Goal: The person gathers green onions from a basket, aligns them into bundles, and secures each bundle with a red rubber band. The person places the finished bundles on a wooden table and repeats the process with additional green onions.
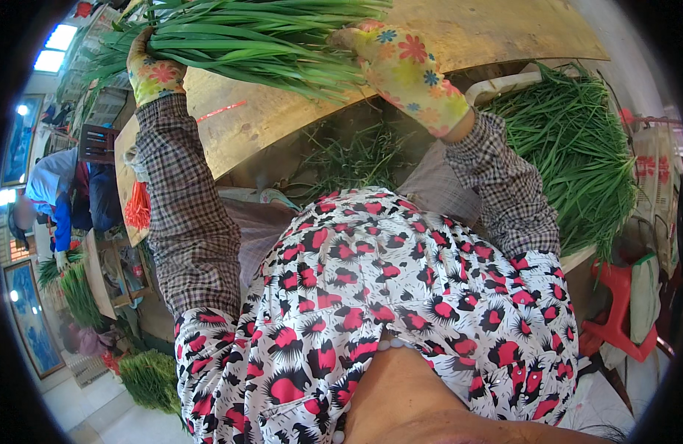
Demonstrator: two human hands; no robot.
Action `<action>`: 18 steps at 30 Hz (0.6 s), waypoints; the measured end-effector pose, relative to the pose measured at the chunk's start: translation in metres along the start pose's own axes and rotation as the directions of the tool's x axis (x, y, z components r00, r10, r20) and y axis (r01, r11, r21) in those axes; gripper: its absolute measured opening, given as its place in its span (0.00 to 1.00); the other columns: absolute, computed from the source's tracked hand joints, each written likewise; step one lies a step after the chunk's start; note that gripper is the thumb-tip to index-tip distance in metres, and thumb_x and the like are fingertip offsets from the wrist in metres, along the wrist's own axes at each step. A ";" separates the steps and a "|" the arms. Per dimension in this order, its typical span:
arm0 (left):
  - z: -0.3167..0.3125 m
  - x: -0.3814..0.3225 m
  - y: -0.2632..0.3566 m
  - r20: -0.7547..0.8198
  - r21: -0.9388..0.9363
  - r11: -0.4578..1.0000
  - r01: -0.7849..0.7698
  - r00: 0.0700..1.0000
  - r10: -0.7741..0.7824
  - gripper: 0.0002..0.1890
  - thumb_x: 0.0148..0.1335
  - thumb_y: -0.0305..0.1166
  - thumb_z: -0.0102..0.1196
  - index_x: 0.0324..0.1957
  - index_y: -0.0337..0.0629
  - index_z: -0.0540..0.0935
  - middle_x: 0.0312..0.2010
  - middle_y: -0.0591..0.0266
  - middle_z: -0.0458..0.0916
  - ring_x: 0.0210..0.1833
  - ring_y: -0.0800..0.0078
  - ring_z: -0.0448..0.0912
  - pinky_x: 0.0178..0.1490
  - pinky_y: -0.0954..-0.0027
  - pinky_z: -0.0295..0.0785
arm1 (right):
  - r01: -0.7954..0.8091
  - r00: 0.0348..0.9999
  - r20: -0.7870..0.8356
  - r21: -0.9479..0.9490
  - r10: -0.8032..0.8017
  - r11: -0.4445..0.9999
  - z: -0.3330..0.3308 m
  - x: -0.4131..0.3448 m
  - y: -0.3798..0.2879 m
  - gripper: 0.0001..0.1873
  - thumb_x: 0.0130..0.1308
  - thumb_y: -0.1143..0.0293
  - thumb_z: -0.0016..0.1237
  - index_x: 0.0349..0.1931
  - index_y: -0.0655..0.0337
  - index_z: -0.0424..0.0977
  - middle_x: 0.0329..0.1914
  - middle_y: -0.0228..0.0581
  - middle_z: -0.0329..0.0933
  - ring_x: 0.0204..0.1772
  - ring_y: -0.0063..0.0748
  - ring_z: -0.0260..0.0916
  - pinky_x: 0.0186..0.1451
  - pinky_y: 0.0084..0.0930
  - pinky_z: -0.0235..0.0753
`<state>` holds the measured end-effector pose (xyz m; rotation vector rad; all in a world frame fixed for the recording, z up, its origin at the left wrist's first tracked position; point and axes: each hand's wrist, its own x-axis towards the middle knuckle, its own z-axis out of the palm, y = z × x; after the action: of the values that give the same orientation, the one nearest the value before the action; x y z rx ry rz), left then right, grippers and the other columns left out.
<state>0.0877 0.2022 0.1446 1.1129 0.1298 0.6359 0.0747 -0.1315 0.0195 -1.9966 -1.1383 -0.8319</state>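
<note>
A large bunch of long green leaves (252,50), looking like garlic chives, lies across the far part of a wooden tabletop (247,133). At its left end, my left hand (155,72) in a flower-print glove grips the leaves, thumb showing on top. My right hand (411,72), in a matching glove, holds the right end; its fingers are partly hidden by leaves. A red tie strip (222,111) rests on the wood below the bunch. A bundle of red ties (137,206) hangs at the table's left edge, beside my left sleeve.
A big heap of green leaves (569,155) stands at right, near a red plastic stool (619,316). Loose leaf scraps (358,158) lie below the table's near edge. At left, another person (53,183) bends beside standing chive bundles (80,291). Another bundle (150,380) sits on the floor.
</note>
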 end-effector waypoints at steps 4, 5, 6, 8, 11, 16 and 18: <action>0.003 0.001 0.001 -0.023 -0.088 0.995 0.049 0.998 -0.052 0.06 0.59 0.29 0.54 0.36 0.37 0.77 0.36 0.59 0.81 0.38 0.64 0.79 0.44 0.62 0.77 | -0.080 0.987 0.126 -0.120 0.095 0.990 -0.001 0.003 0.003 0.17 0.61 0.71 0.47 0.51 0.58 0.70 0.40 0.42 0.73 0.41 0.44 0.73 0.40 0.33 0.73; 0.003 0.001 0.002 -0.006 -0.110 0.992 0.064 0.998 -0.065 0.06 0.58 0.28 0.54 0.36 0.37 0.77 0.36 0.59 0.81 0.37 0.64 0.79 0.44 0.61 0.77 | -0.071 0.987 0.133 -0.121 0.087 0.990 0.001 0.002 0.003 0.17 0.61 0.70 0.48 0.51 0.58 0.70 0.40 0.42 0.72 0.42 0.45 0.73 0.40 0.34 0.73; 0.004 0.001 0.003 -0.022 -0.103 0.992 0.067 0.997 -0.069 0.06 0.58 0.28 0.54 0.36 0.37 0.77 0.35 0.59 0.81 0.37 0.64 0.79 0.44 0.61 0.77 | -0.059 0.994 0.089 -0.103 0.069 0.993 0.002 0.001 0.002 0.17 0.61 0.69 0.48 0.51 0.58 0.70 0.41 0.42 0.73 0.42 0.45 0.73 0.41 0.35 0.73; 0.006 0.001 0.004 0.000 -0.117 0.985 0.124 0.992 -0.125 0.06 0.58 0.28 0.55 0.35 0.37 0.77 0.34 0.60 0.81 0.36 0.63 0.79 0.43 0.61 0.77 | -0.104 0.993 0.056 -0.040 0.106 0.994 0.004 0.000 0.000 0.19 0.60 0.68 0.49 0.52 0.58 0.70 0.41 0.43 0.73 0.42 0.46 0.73 0.42 0.37 0.73; 0.011 -0.002 0.003 0.063 -0.092 0.990 0.108 0.993 -0.103 0.06 0.57 0.28 0.55 0.35 0.36 0.77 0.33 0.59 0.81 0.35 0.63 0.79 0.43 0.60 0.77 | -0.113 0.988 0.096 -0.067 0.119 0.991 0.004 0.000 -0.001 0.22 0.58 0.65 0.52 0.54 0.58 0.69 0.42 0.44 0.73 0.44 0.47 0.73 0.44 0.38 0.73; 0.018 -0.013 0.001 -0.003 -0.036 0.999 0.005 1.000 -0.005 0.07 0.57 0.28 0.55 0.36 0.35 0.77 0.34 0.56 0.81 0.35 0.61 0.80 0.43 0.58 0.78 | -0.210 0.964 0.178 0.064 0.196 0.976 0.000 0.006 0.002 0.21 0.57 0.64 0.52 0.52 0.56 0.69 0.42 0.45 0.75 0.46 0.45 0.74 0.44 0.37 0.74; 0.019 -0.016 0.000 0.040 0.017 0.999 -0.045 0.998 0.044 0.08 0.57 0.28 0.55 0.36 0.34 0.77 0.34 0.55 0.81 0.36 0.60 0.80 0.43 0.57 0.78 | -0.263 0.934 0.277 0.111 0.224 0.958 -0.002 0.009 0.004 0.23 0.56 0.66 0.52 0.54 0.56 0.69 0.43 0.46 0.76 0.45 0.44 0.75 0.45 0.36 0.74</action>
<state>0.0827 0.1784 0.1503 1.1478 0.0771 0.6531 0.0817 -0.1303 0.0269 -2.1115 -1.0312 -0.3535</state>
